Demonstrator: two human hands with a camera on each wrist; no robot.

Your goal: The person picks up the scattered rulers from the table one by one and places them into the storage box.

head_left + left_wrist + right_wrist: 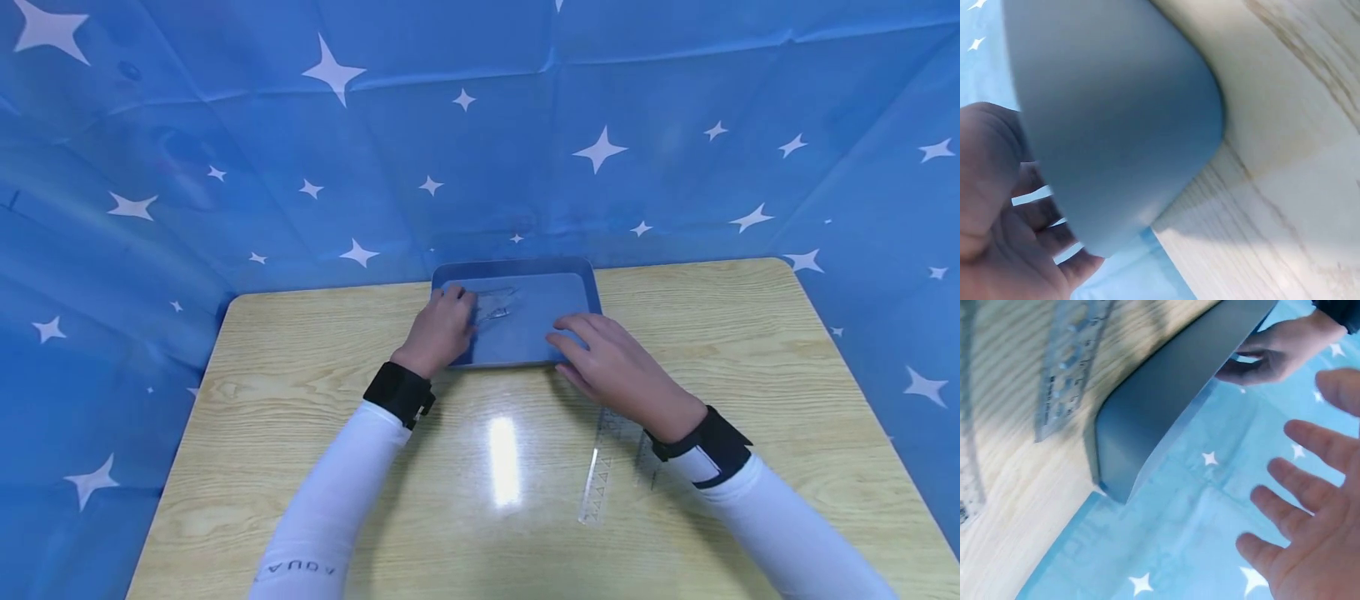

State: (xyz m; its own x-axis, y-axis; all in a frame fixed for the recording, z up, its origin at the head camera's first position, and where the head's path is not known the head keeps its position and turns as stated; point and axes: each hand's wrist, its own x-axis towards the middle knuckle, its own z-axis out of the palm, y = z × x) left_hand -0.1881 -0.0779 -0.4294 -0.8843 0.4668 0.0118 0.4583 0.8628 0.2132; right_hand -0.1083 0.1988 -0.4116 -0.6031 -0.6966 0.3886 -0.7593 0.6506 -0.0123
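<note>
A blue-grey tray (536, 337) stands at the far edge of the table. My left hand (442, 329) reaches over its left side with bent fingers; the tray wall (1116, 125) partly hides the fingers in the left wrist view. Beside these fingertips, inside the tray, is a clear plastic piece (497, 313), its shape hard to make out. Whether the fingers pinch it cannot be told. My right hand (611, 362) hovers by the tray's front right corner, fingers spread apart and holding nothing, as the right wrist view also shows.
A clear ruler (596, 483) with cut-out shapes lies on the wooden table (300, 400), in front of the tray and to the right. Another clear strip (645, 460) lies beside it, partly under my right forearm. A blue star-patterned cloth (480, 150) hangs behind the table.
</note>
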